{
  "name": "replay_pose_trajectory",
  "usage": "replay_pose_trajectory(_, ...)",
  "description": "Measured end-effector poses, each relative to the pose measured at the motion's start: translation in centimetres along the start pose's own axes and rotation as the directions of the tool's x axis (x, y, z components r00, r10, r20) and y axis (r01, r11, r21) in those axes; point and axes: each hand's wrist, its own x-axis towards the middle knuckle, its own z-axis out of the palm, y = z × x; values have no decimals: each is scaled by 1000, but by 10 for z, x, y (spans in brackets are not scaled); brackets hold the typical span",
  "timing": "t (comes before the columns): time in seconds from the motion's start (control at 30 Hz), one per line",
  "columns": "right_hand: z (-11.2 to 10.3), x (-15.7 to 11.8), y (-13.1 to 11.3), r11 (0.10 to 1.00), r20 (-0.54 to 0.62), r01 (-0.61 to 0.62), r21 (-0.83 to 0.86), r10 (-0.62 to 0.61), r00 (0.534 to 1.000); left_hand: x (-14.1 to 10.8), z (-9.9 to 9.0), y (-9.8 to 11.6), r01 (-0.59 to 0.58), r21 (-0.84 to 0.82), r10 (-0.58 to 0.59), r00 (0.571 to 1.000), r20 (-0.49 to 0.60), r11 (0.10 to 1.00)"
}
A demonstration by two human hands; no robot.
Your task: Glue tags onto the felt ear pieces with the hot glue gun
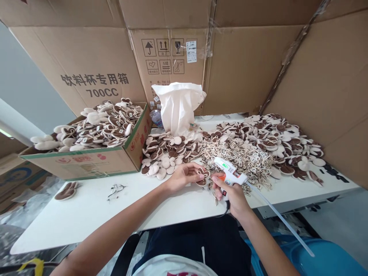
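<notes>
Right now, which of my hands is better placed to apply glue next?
Probably your right hand: it grips the glue gun, close beside the brown piece that your left hand holds.

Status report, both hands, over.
Left hand: holding rounded brown-and-cream fabric piece. Right hand: gripping white plastic glue gun. Beige cord-loop pile just beyond glue gun.

A small brown-faced plush piece (pixel 200 183) with a pale edge, a looped cord (pixel 204 173) lying across it, is pinched in the left hand (pixel 184 177) above the table's near side. Just beside it, the right hand (pixel 233 194) grips a white glue gun (pixel 236 178) (its small green light is lit), front end pointing away and leftward, a long translucent stick (pixel 283 220) trailing from its rear.
</notes>
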Motion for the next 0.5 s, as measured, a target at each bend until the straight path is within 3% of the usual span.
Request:
replay_pose_trajectory(0.3,1,0,-1,999,42,-5,-37,7,999,0,0,-3,-13,78,9,999,53,997)
replay_pose_trajectory(0.5,1,-2,-2,999,99,2,-45,2,995,0,1,-1,3,29,-4,999,32,1000)
